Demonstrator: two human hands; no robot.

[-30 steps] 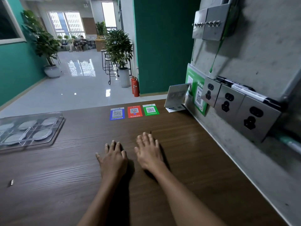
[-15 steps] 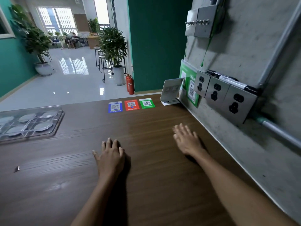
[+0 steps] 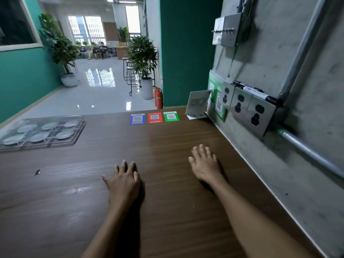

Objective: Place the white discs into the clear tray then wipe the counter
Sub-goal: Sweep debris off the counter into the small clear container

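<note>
- The brown wooden counter spreads before us, its right edge meeting a grey concrete wall that carries three steel sockets.
- The clear tray lies at the counter's far left, well apart from our hands, with white discs seated in its compartments.
- Our left hand lies flat on the wood, palm down, fingers straight, holding nothing.
- Our right hand lies flat nearer the wall, fingers extended, empty.
- Blue, red and green QR cards sit at the far edge.
- A small dark speck lies to the left.
</note>
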